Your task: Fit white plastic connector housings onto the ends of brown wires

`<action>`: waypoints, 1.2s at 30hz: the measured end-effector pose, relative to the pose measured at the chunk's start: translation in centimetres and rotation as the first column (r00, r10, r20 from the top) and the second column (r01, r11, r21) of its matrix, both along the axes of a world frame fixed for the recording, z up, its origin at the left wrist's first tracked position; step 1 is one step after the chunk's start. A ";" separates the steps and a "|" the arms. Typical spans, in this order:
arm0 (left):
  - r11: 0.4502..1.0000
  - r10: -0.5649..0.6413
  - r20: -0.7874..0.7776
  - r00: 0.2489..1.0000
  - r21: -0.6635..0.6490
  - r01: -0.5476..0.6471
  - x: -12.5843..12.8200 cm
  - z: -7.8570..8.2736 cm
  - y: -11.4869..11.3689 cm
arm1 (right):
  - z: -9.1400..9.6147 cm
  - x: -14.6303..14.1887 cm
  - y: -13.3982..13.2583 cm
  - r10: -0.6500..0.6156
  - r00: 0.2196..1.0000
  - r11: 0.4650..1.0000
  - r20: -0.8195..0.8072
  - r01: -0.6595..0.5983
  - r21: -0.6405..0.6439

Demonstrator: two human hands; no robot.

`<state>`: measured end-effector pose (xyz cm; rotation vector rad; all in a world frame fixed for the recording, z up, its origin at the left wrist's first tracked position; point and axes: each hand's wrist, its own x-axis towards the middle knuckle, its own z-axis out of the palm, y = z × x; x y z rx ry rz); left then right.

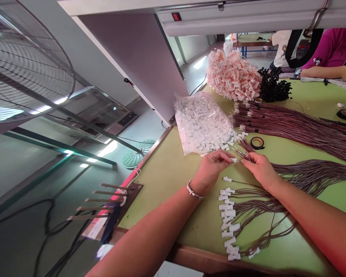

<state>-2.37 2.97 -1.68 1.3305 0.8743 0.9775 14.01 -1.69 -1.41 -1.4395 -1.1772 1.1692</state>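
Observation:
My left hand pinches a small white plastic connector between thumb and fingertips. My right hand pinches the ends of thin brown wires and holds them against that connector. Both hands hover over the green table. Below them lies a bunch of brown wires with white connectors on their ends. A clear bag of loose white connectors lies just beyond my left hand, with some spilled at its mouth.
Long bundles of brown wire stretch to the right. A tape roll lies behind my hands, another far right. A pink-white heap of parts and black parts sit at the back. A person in a magenta shirt works opposite. A fan guard stands left.

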 end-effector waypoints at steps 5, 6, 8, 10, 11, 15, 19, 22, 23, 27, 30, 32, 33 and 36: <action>0.997 0.001 -0.068 0.998 0.083 0.005 0.2 -0.4 -0.1 | 0.2 -0.1 -0.1 -0.025 0.999 1.000 -0.029 0.025 -0.009; 0.998 -0.005 -0.049 0.999 0.055 0.008 0.3 -0.5 -0.2 | 0.1 -0.1 -0.1 -0.026 0.999 1.000 -0.034 0.026 0.000; 1.000 -0.011 0.005 1.000 -0.026 0.012 0.5 -0.5 -0.3 | 0.0 0.0 -0.1 -0.027 0.999 0.999 -0.040 0.028 0.022; 0.998 -0.020 0.026 0.999 -0.059 0.021 0.6 -0.3 -0.4 | -0.1 0.0 -0.1 -0.040 0.998 0.998 -0.044 0.042 0.037; 0.999 -0.026 0.006 1.000 -0.033 0.026 0.6 -0.1 -0.4 | -0.1 0.0 -0.1 -0.049 0.998 0.998 -0.049 0.050 0.038; 0.972 0.039 -0.244 0.969 0.234 0.020 0.3 0.6 -0.3 | 0.0 0.1 0.0 -0.052 0.995 0.998 -0.089 0.053 0.020; 0.942 0.080 -0.329 0.941 0.333 0.036 0.0 0.7 0.0 | 0.4 0.0 0.0 -0.021 0.994 1.000 -0.108 0.019 -0.022; 0.950 0.078 -0.282 0.956 0.313 0.014 0.1 0.6 -0.1 | 0.7 -0.1 0.0 -0.013 0.990 0.998 -0.142 0.003 -0.065; 0.953 0.087 -0.275 0.957 0.303 0.000 0.1 0.5 -0.1 | 0.7 -0.1 0.0 -0.010 0.989 0.997 -0.149 0.000 -0.073; 0.963 0.083 -0.292 0.953 0.268 -0.002 0.5 0.3 -0.3 | 0.3 -0.1 -0.1 -0.004 0.992 0.999 -0.125 -0.001 -0.037; 0.988 0.046 -0.253 0.966 0.153 -0.007 0.7 0.2 -0.4 | -0.3 0.0 0.0 0.031 0.999 0.999 -0.040 -0.029 0.045; 0.999 0.017 -0.191 0.981 0.031 -0.012 0.8 0.2 -0.5 | -0.7 0.1 0.0 0.065 0.998 0.993 0.026 -0.067 0.098; 1.000 0.004 -0.157 0.988 -0.030 -0.009 0.9 0.2 -0.6 | -0.9 0.2 0.0 0.076 0.996 0.990 0.055 -0.082 0.118; 0.986 -0.012 -0.069 0.998 -0.164 0.001 1.2 0.1 -0.8 | -1.2 0.2 0.0 0.079 0.990 0.983 0.117 -0.097 0.157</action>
